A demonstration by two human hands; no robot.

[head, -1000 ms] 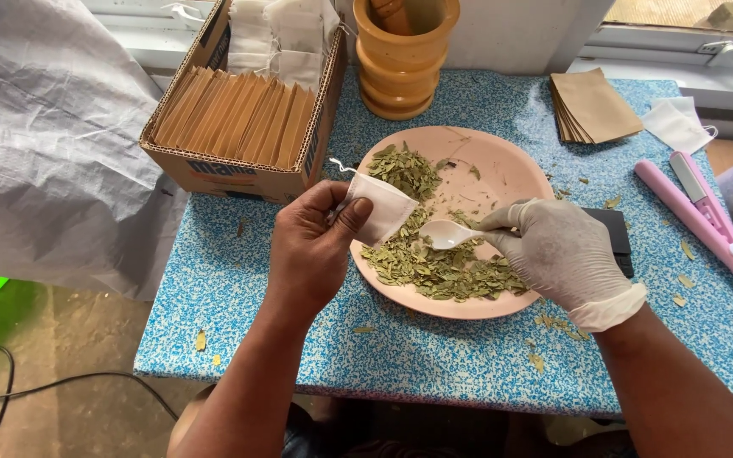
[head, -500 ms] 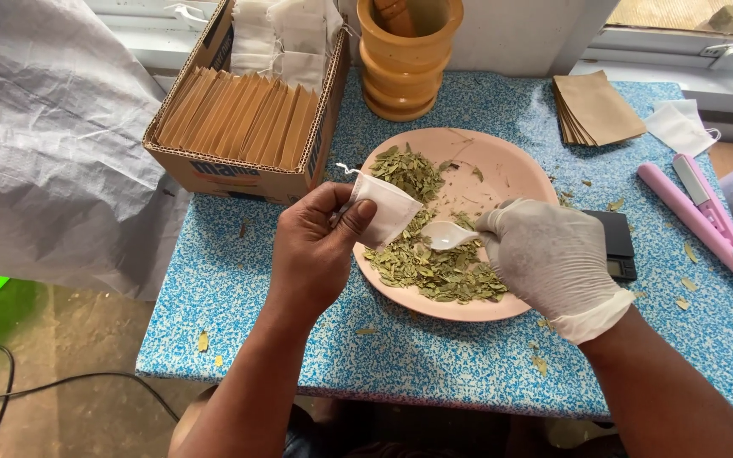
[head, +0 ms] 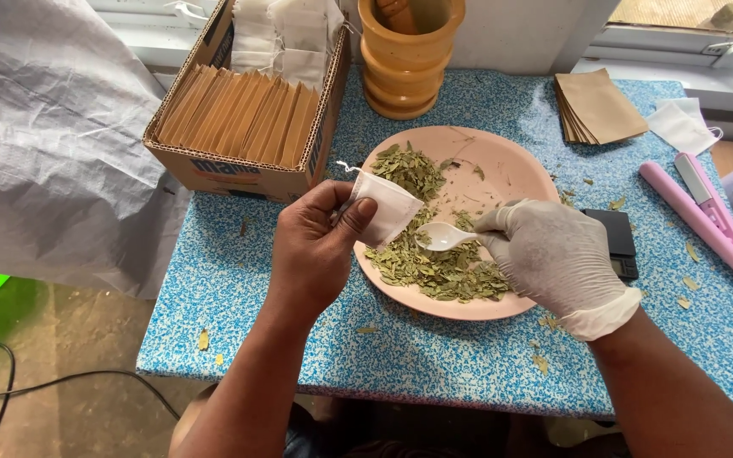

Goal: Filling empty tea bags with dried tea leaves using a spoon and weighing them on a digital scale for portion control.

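Note:
My bare left hand (head: pixel 320 246) pinches a small white drawstring tea bag (head: pixel 383 208) over the left edge of a pink plate (head: pixel 511 170). Dried green leaves (head: pixel 439 267) lie heaped on the plate's near and left parts. My right hand (head: pixel 553 259), in a white glove, holds a small white plastic spoon (head: pixel 441 237). The spoon's bowl sits just below the bag's mouth, above the leaves. It looks empty.
A cardboard box (head: pixel 252 174) of brown sachets and white bags stands at the back left. Behind the plate is a wooden mortar (head: pixel 409 64). Brown envelopes (head: pixel 595 106), a black pocket scale (head: pixel 612 242) and a pink heat sealer (head: pixel 706 212) lie at the right. A white sack (head: pixel 53 144) hangs left.
Both hands hold their places over the plate. The spoon has shifted slightly left towards the bag's mouth.

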